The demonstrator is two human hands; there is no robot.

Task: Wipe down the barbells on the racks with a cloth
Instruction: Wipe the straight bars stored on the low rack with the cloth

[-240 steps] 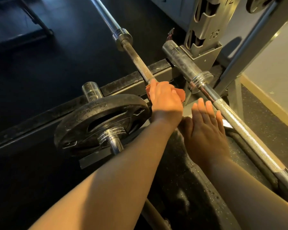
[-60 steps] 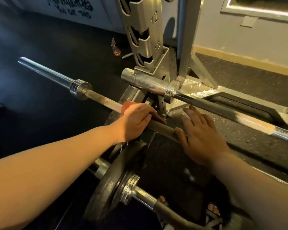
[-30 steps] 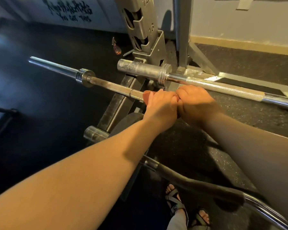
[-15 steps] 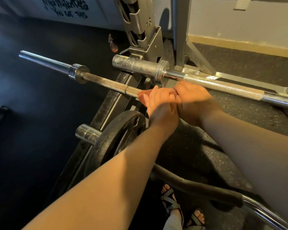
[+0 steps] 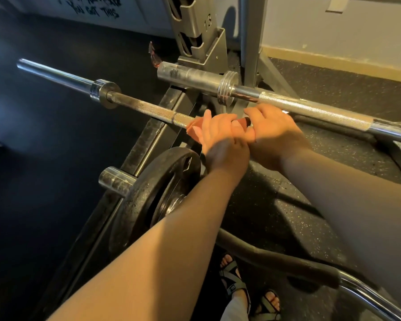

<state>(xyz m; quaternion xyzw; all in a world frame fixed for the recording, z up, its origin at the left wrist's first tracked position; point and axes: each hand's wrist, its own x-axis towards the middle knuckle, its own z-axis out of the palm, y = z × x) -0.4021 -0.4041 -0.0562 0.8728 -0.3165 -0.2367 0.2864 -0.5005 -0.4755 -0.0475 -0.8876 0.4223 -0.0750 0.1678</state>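
A dark, worn barbell (image 5: 146, 108) runs from upper left toward the middle. My left hand (image 5: 220, 135) grips its shaft through an orange cloth (image 5: 195, 128) wrapped round the bar. My right hand (image 5: 272, 133) grips the same bar right beside the left one, thumbs touching. A second, shinier barbell (image 5: 310, 110) lies just behind the hands, its sleeve (image 5: 188, 76) at the rack's foot.
The grey rack upright (image 5: 195, 26) with numbered slots stands behind. A black weight plate (image 5: 158, 195) sits on a curved bar (image 5: 276, 256) below my left forearm. Sandalled feet (image 5: 248, 286) stand on the dark rubber floor. A pale wall with a baseboard (image 5: 338, 63) lies at right.
Over two seconds my right hand went from resting flat by the bar to gripping it beside the left. In the last half second the hands barely moved along the bar.
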